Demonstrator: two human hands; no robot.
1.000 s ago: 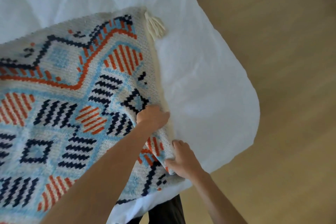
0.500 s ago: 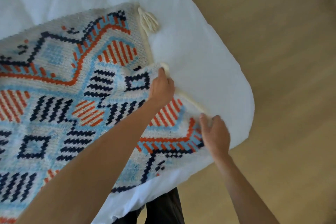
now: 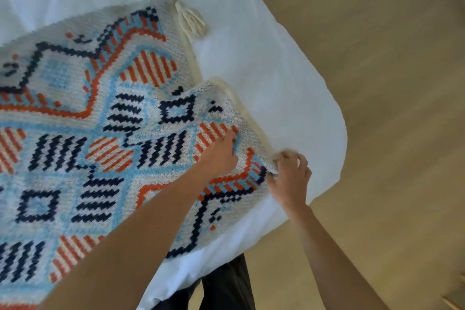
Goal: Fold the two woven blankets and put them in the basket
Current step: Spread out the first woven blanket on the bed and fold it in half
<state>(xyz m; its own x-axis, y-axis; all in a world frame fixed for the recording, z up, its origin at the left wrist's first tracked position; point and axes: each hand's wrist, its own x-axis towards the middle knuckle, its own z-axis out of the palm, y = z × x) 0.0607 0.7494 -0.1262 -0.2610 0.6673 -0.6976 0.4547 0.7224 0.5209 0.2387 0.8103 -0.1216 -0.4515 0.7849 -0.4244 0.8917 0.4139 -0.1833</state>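
Note:
One woven blanket [image 3: 83,133], cream with light blue, orange and navy patterns, lies spread on the white bed [image 3: 289,88]. A cream tassel [image 3: 190,20] marks its far right corner. My left hand [image 3: 220,155] rests on the blanket near its right edge, fingers laid over the weave. My right hand [image 3: 289,180] pinches the near right corner of the blanket, fingers curled round the cream edge. A low ridge stands in the edge between the tassel and my hands. No basket or second blanket is in view.
The bed's rounded corner [image 3: 337,158] ends just right of my right hand. Beyond it is tan wooden floor [image 3: 377,58]. My dark trouser legs [image 3: 226,284] stand against the bed's near edge. A wooden object [image 3: 456,297] shows at the bottom right.
The folded near right corner has been opened out toward the bed's corner. My left hand let go of the edge and came down onto the blanket. My right hand still holds the corner.

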